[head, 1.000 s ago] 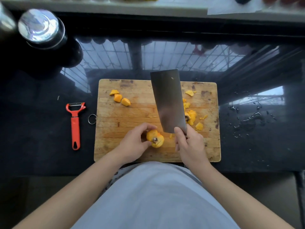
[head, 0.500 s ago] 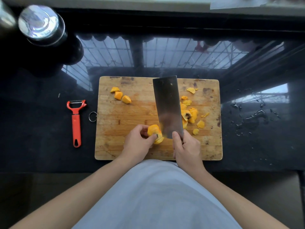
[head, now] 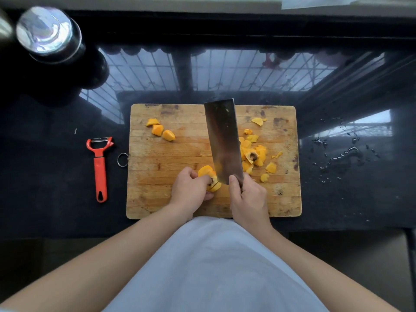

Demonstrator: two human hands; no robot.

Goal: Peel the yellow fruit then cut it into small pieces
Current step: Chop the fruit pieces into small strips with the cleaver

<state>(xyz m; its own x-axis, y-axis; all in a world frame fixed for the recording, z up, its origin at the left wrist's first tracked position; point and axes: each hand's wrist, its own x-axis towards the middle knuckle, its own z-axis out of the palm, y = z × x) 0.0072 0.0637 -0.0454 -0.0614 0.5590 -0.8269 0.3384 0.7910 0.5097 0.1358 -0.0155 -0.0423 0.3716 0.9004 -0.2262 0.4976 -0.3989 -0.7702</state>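
Your left hand [head: 190, 190], just below the centre of the frame, curls its fingers [head: 203, 179] over the remaining yellow fruit [head: 208, 174] and pins it to the cutting board [head: 162, 158]; your right hand [head: 247, 197], immediately to the right, is clenched around the handle of the cleaver [head: 222, 140], the thumb lying up against the flat of the blade. The blade meets the fruit on its right side, and a dark line across the flesh near your fingertips suggests a cut under way. The fruit lies on the lower middle of the board, touching both the left hand and the blade; it is a stubby lump with a dark core spot showing, and so much of it is covered that its long axis cannot be told. The cleaver's long axis runs from your right hand toward the top of the frame, leaning slightly left. Judged from the layout, peeling is finished: the red peeler [head: 100, 163] lies idle on the black counter [head: 56, 199] left of the board. Three cut chunks [head: 161, 131] sit at the board's upper left, and a heap of trimmings and pieces [head: 253, 154] lies right of the blade. What remains is to reduce the held piece.
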